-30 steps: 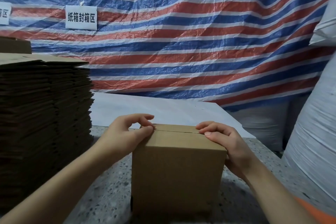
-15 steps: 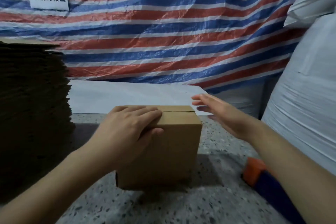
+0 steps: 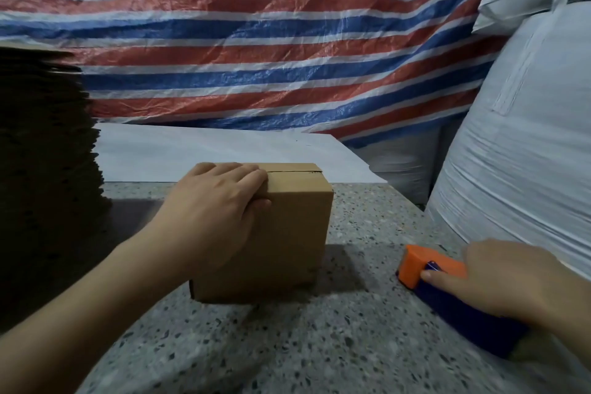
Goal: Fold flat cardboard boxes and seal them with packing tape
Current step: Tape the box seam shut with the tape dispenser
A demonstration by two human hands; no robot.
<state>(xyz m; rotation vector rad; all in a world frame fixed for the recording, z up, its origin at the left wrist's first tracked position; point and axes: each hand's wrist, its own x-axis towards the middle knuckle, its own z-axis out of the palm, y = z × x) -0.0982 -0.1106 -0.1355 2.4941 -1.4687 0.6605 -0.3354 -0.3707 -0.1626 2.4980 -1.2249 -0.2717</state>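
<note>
Speckled stone worktop (image 3: 287, 345) carries the folded cardboard box (image 3: 287, 233) upright at its middle, top flaps meeting in an untaped seam; it looks light, stiff-walled and likely to slide or spring open, so it is best held down at the top edge. Left hand (image 3: 217, 211) does that, fingers curled over the near top edge and pressing the flaps. Well apart to the right, the right hand (image 3: 499, 281) closes its fingers around the orange-and-blue tape dispenser (image 3: 428, 265), beside white sacks (image 3: 527, 153) and the striped tarp (image 3: 287, 41).
</note>
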